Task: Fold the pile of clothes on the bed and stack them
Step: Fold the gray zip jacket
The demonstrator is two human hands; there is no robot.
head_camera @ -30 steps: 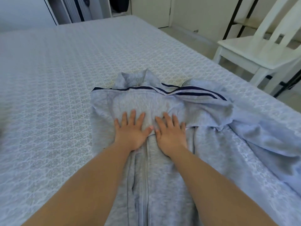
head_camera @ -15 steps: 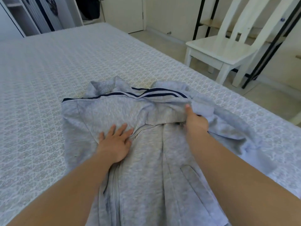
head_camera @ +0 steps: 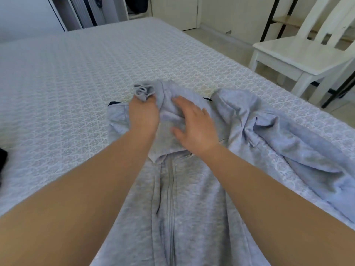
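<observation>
Pinching the bunched collar, the left hand (head_camera: 143,114) should pull it flat while the right hand (head_camera: 194,123), fingers spread, pins the hoodie (head_camera: 184,198) on the bed (head_camera: 76,83).

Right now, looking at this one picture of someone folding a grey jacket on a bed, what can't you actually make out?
Head view, the only one:
- The grey jacket: its lower end runs off the bottom edge, and the arms cover part of it.
- The left hand: its fingertips are buried in the bunched cloth that it grips.
- The right hand: motion blur smears the fingers.
- A dark thing: cut by the left edge, unidentifiable.
- The white chair: cropped at the right edge.
</observation>
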